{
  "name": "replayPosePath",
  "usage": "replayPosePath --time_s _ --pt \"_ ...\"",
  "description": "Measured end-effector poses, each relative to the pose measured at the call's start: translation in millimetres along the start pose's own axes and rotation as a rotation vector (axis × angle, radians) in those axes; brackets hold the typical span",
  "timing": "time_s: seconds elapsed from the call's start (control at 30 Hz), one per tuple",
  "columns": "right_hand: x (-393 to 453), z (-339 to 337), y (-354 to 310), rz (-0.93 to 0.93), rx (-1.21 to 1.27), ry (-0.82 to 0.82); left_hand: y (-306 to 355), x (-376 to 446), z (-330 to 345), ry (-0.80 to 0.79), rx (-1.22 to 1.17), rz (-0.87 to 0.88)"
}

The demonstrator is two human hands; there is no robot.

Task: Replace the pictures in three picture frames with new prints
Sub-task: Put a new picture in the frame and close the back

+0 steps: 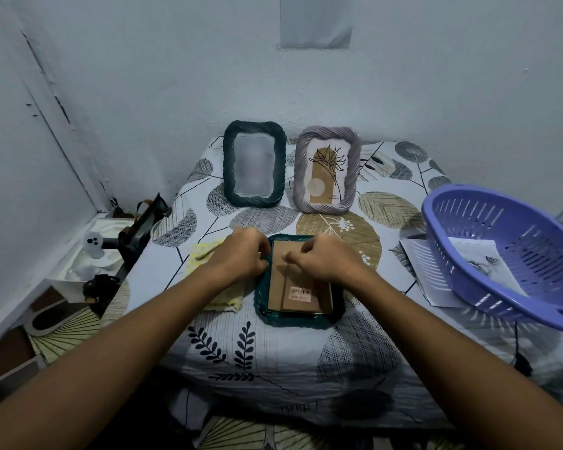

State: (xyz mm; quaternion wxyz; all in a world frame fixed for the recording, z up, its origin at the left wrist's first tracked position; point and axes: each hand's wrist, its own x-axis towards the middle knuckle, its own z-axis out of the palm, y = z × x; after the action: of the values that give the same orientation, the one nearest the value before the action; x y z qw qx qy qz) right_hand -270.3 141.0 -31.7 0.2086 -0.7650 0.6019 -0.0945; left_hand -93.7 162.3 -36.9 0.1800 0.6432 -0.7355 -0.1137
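Centre frame: teal frame [298,315] face down on tablecloth [273,358], cardboard back [298,280] up. Left hand [241,256] curled at its left edge, right hand [325,261] curled on the back, seemingly pinching a tab. Upper centre: dark frame [254,164], lilac frame [327,168] upright.

Face-down frame [298,284] before two upright frames [290,168], basket [507,251] right, cloth [221,280] left

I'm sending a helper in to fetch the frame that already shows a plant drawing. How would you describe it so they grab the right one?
Look at the table with the leaf-patterned cloth and go to its far edge by the wall, where two frames stand upright. Take the right one, the pale lilac frame. Its neighbour, the dark teal frame, shows only a blurry grey pane, while this one holds a black line-drawn plant over a tan arch.
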Motion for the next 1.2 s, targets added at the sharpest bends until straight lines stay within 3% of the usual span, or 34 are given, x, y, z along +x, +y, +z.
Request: replayPosePath --time_s 0.1,0.23,0.43,0.73,1.2 --pt "-3.5 -11.6 12.7 0.003 0.18 0.06 4.0 -8.2 -5.6 -0.003 -0.02 0.157" --pt "-11.9 -20.5 42.4 -0.008 0.296 0.087 5.2 -23.6 -10.8 -0.176 -0.002 0.337" --pt "-32.0 -12.6 67.1 -0.07 0.375 -0.06 3.1 -32.0 -5.2 -0.265 -0.023 0.32" --pt "-32.3 -7.9 63.4 -0.063 0.334 0.008 -1.2 -25.8 3.5 -0.255 0.067 0.34" --pt "-33.5 -6.5 59.8 -0.042 0.336 -0.02 -2.9 -25.5 5.7 -0.245 0.081 0.423"
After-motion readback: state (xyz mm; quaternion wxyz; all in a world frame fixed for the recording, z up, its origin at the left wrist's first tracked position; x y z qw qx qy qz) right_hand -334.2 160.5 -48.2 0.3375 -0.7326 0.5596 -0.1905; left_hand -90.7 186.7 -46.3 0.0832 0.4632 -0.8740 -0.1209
